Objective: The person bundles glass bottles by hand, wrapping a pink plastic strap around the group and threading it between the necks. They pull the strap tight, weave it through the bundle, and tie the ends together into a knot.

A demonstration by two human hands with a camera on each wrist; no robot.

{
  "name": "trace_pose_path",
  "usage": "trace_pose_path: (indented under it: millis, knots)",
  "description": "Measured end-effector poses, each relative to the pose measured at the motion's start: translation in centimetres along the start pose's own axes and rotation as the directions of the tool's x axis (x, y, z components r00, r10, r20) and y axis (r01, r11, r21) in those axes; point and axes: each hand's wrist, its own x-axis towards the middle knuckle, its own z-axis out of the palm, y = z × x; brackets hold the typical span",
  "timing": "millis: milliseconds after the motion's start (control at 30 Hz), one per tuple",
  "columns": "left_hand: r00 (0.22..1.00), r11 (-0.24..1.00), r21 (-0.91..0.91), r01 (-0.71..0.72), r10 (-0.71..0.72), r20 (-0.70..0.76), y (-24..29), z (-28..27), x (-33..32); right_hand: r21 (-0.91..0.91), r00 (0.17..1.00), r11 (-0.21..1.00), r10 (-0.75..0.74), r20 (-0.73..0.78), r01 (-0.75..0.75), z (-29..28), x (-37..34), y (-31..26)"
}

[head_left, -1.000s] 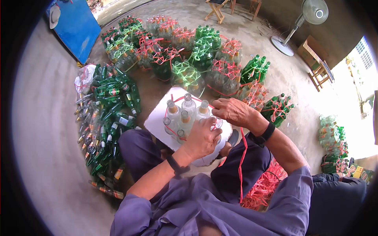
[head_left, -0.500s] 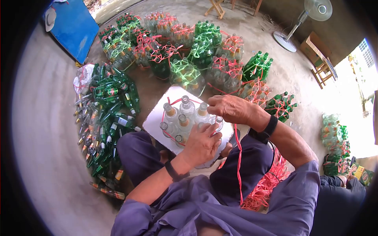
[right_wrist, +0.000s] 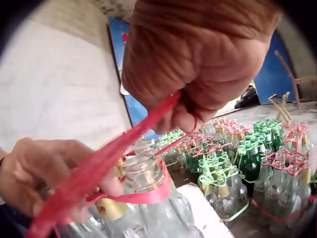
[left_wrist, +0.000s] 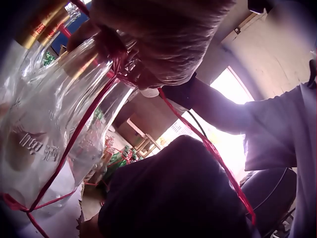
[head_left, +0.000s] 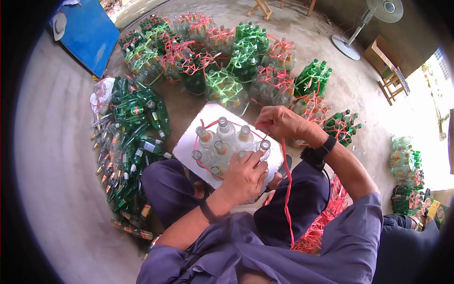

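Several clear glass bottles (head_left: 220,146) stand bunched on a white foam board (head_left: 195,135) in front of the person's lap. Red plastic strap (head_left: 287,199) loops round their necks and sides. The left hand (head_left: 242,176) lies over the near right bottles, its fingertips pinching the strap by a bottle neck (right_wrist: 142,171). Just beyond the board's right edge, the right hand (head_left: 286,124) pinches the strap between curled fingers and thumb. From there a stretch runs to the bottle neck, and a long tail hangs down past the right knee. Part of the left fingers is hidden among the necks.
Strapped bundles of green and clear bottles (head_left: 227,90) crowd the floor ahead. A heap of loose green bottles (head_left: 135,111) lies left. Tangled red strap (head_left: 326,217) sits beside the right thigh. A standing fan (head_left: 347,45) and a blue panel (head_left: 92,38) are farther off.
The right hand has drawn away from the bottle necks, out to the right, with the strap in its fingers. The left hand stays over the near right bottles, nearly in place.
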Motion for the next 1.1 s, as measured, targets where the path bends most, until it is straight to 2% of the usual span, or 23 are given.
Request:
trace_pose_path:
  millis: [67, 133, 200, 233, 367, 400, 467, 600, 667, 700, 767, 800, 867, 900, 967, 1000, 1100]
  knots:
    - [1.0, 1.0, -0.004, 0.008, -0.008, 0.001, 0.1, 0.1, -0.1, -0.133, 0.989, 0.982, -0.127, 0.075, 0.136, 0.2, -1.0, -0.5]
    - [1.0, 1.0, -0.008, 0.014, -0.014, -0.003, 0.1, 0.1, -0.1, -0.163, 0.989, 0.979, -0.106, 0.1, 0.121, 0.0, -1.4, -1.4]
    - [1.0, 1.0, -0.012, 0.017, -0.017, -0.005, 0.0, 0.1, -0.1, -0.415, 0.97, 0.876, -0.223, 0.101, 0.245, -0.5, -2.0, -1.3]
    - [1.0, 1.0, -0.015, 0.018, -0.018, -0.007, 0.0, 0.2, -0.1, -0.415, 0.985, 0.893, -0.156, 0.069, 0.171, -1.1, -2.4, -1.5]
    - [1.0, 1.0, -0.019, 0.002, -0.003, -0.025, -0.1, 0.2, -0.1, -0.508, 0.993, 0.853, -0.086, 0.083, 0.117, -1.4, -3.8, -0.8]
    - [1.0, 1.0, -0.02, 0.002, -0.003, -0.029, -0.1, 0.2, -0.1, -0.508, 0.993, 0.853, -0.086, 0.083, 0.116, -1.6, -4.2, -0.8]
    - [0.999, 1.0, -0.023, 0.002, -0.003, -0.034, 0.0, 0.3, -0.1, -0.28, 0.999, 0.959, -0.035, 0.021, 0.039, -2.0, -5.0, -0.8]
    - [0.999, 1.0, -0.01, 0.006, -0.007, -0.05, 0.1, 0.0, 0.1, -0.213, 0.999, 0.977, 0.025, 0.024, -0.019, -2.4, -5.8, -1.3]
    - [0.998, 1.0, 0.005, -0.011, 0.011, -0.068, 0.0, -0.1, 0.1, -0.377, 0.997, 0.923, -0.053, 0.057, 0.071, -2.3, -5.9, -1.8]
    - [0.998, 1.0, 0.005, -0.013, 0.014, -0.064, 0.0, -0.1, 0.0, -0.377, 0.997, 0.923, -0.054, 0.058, 0.072, -2.4, -5.7, -1.9]
    - [0.998, 1.0, 0.004, -0.015, 0.015, -0.061, 0.0, 0.0, -0.1, -0.545, 0.989, 0.827, -0.14, 0.039, 0.138, -2.7, -5.2, -2.0]
    - [0.999, 1.0, -0.004, -0.002, 0.002, -0.049, 0.0, 0.1, -0.1, -0.545, 0.989, 0.827, -0.14, 0.04, 0.138, -2.7, -4.6, -1.9]
    - [0.999, 1.0, -0.011, 0.01, -0.01, -0.034, 0.0, 0.2, -0.2, -0.626, 0.952, 0.753, -0.301, -0.05, 0.205, -2.0, -3.0, -1.6]
    - [0.999, 1.0, -0.008, 0.005, -0.005, -0.033, -0.1, 0.3, -0.2, -0.624, 0.952, 0.755, -0.3, -0.054, 0.202, -1.6, -2.2, -1.3]
    - [1.0, 1.0, -0.006, -0.002, 0.002, -0.03, -0.2, 0.3, -0.2, -0.501, 0.942, 0.839, -0.312, -0.125, 0.212, -0.7, -0.8, -0.5]
    - [1.0, 1.0, -0.005, -0.001, 0.001, -0.025, -0.1, 0.2, -0.2, -0.5, 0.942, 0.84, -0.311, -0.125, 0.211, -0.1, -0.6, 0.5]
    - [1.0, 1.0, -0.013, 0.005, -0.005, -0.022, -0.2, 0.2, -0.1, -0.278, 0.967, 0.959, -0.118, -0.224, 0.052, 1.8, 0.2, 3.1]
